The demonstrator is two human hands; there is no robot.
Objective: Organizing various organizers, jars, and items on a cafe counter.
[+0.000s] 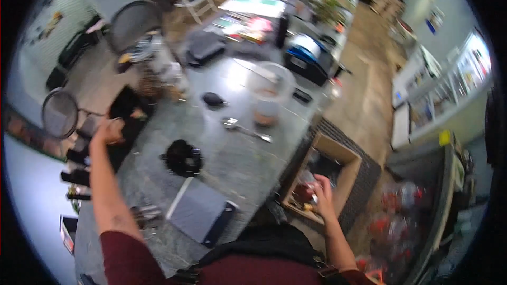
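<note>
My left hand reaches to the table's left edge, beside a black item; blur hides whether its fingers hold anything. My right hand is lowered over an open cardboard box standing beside the table. Its fingers are curled near clear and reddish items inside, and whether they grip one is unclear. Between my hands, on the grey table, lie a round black object, a metal spoon-like utensil and a flat grey notebook-like object with a dark edge.
A clear round container and a small jar stand farther along the table, with a flat black object nearby. Behind them are a dark bin with blue trim and a grey cap-like item. Bagged bottles sit at right.
</note>
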